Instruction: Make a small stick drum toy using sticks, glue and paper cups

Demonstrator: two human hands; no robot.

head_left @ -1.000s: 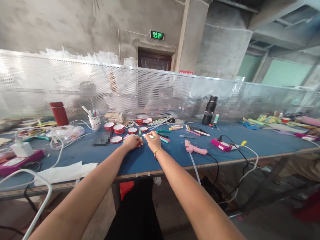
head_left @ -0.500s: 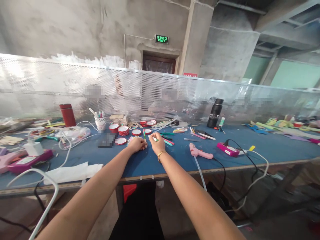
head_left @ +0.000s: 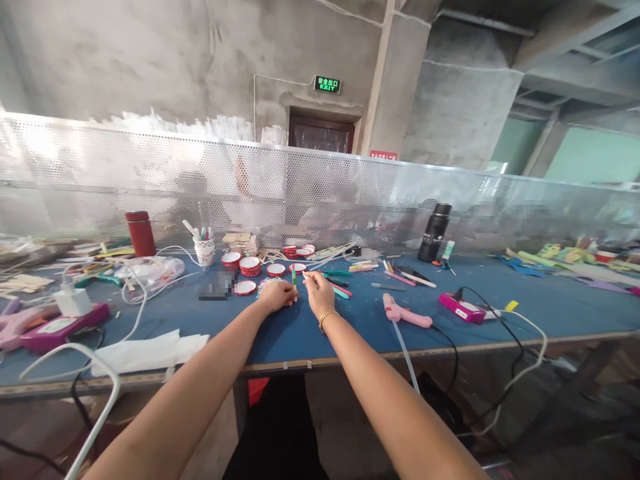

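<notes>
My left hand (head_left: pixel 278 297) is closed, pinching a narrow, upright stick (head_left: pixel 294 275) with green on it. Close on its right, my right hand (head_left: pixel 319 293) has its fingers pinched round a slim marker, of which only a white tip (head_left: pixel 305 274) shows. A small gap separates the two hands. Just behind them lie round red-rimmed tins with white insides (head_left: pixel 276 269). Thin coloured strands (head_left: pixel 267 285) lie beside the left hand, and coloured pens (head_left: pixel 342 292) lie to the right of the right hand.
A pink glue gun (head_left: pixel 407 315) lies to the right, its cord running to a magenta power strip (head_left: pixel 461 308). A black bottle (head_left: pixel 434 233), a red bottle (head_left: pixel 141 233) and a paper cup of pens (head_left: pixel 205 251) stand at the back. White cloth (head_left: pixel 150 350) lies front left.
The marker's white-and-green body showed in my right hand before; now the fingers mostly hide it. The stick remains in my left hand. The whole view has shifted slightly.
</notes>
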